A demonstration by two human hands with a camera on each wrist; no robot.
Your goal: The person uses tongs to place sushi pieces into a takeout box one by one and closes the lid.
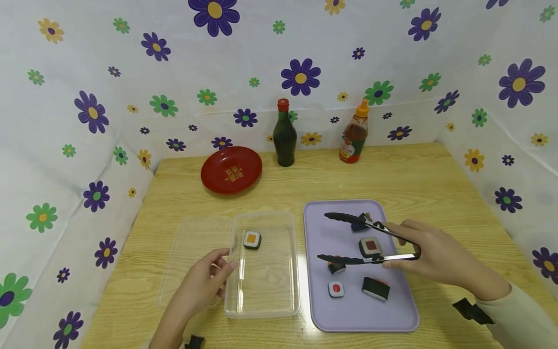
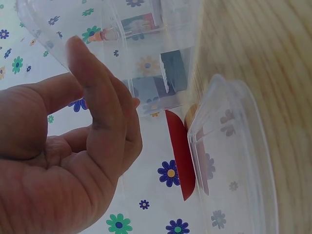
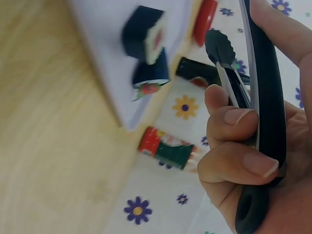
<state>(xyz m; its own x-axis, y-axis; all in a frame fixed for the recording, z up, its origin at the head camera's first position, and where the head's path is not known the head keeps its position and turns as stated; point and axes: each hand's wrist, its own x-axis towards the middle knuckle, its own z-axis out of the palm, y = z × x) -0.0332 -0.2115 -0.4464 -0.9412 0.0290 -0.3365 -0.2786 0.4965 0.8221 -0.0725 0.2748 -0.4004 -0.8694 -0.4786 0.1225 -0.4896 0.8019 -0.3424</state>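
Observation:
My left hand point(image 1: 205, 278) holds the left rim of a clear plastic container point(image 1: 263, 315), thumb over the edge. One sushi roll with an orange centre point(image 1: 252, 239) sits inside it, near the upper left. My right hand point(image 1: 436, 252) grips metal tongs with black tips point(image 1: 394, 258), their arms spread wide above a lilac tray point(image 1: 318, 310). Below the tongs lie several sushi pieces: a roll with a dark red centre point(image 1: 370, 246), a small white roll with a red centre point(image 1: 336, 289) and a dark-wrapped piece point(image 1: 376, 289). Two more are partly covered by the tong tips.
A clear lid point(image 1: 174, 271) lies flat left of the container, partly under my left hand. Toward the back stand a red plate point(image 1: 231, 169), a dark green bottle with a red cap point(image 1: 285, 140) and a sauce bottle with an orange cap point(image 1: 354, 135). Flowered cloth surrounds the wooden table.

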